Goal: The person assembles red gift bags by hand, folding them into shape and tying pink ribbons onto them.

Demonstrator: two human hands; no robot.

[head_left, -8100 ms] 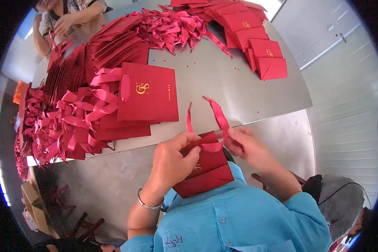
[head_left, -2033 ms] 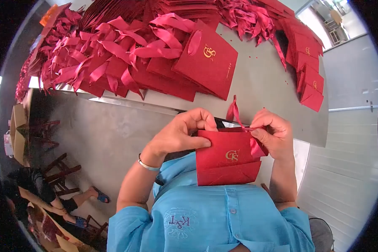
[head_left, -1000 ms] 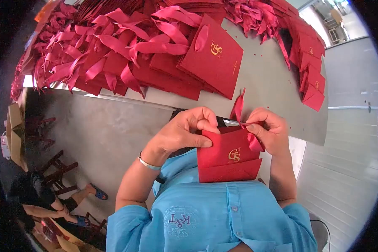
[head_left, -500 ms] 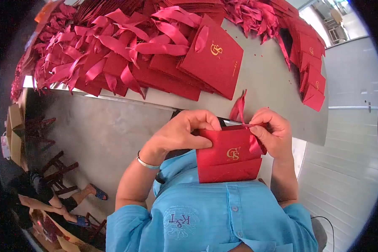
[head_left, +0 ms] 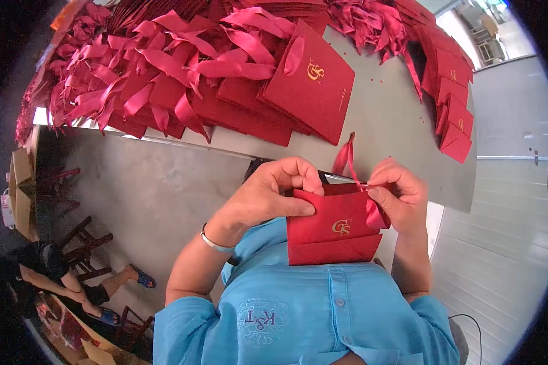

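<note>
Grey table (head_left: 393,115), red bag (head_left: 332,234) under left fingers (head_left: 298,207) pinching its rim, right fingers (head_left: 382,198) clamped on ribbon (head_left: 373,215).

Gold "GTS"-like monogram (head_left: 341,227) on held red bag (head_left: 332,240) and stacked bags (head_left: 310,91); "K&T" (head_left: 261,317) on blue shirt (head_left: 377,310)

We count the wearer's two hands (head_left: 265,196), one held bag (head_left: 326,216), one pinched ribbon (head_left: 374,216) and one bracelet (head_left: 215,241). Beyond, we find one table (head_left: 396,131), two sandals (head_left: 145,277) and, dimly, perhaps three stools (head_left: 86,237).
</note>
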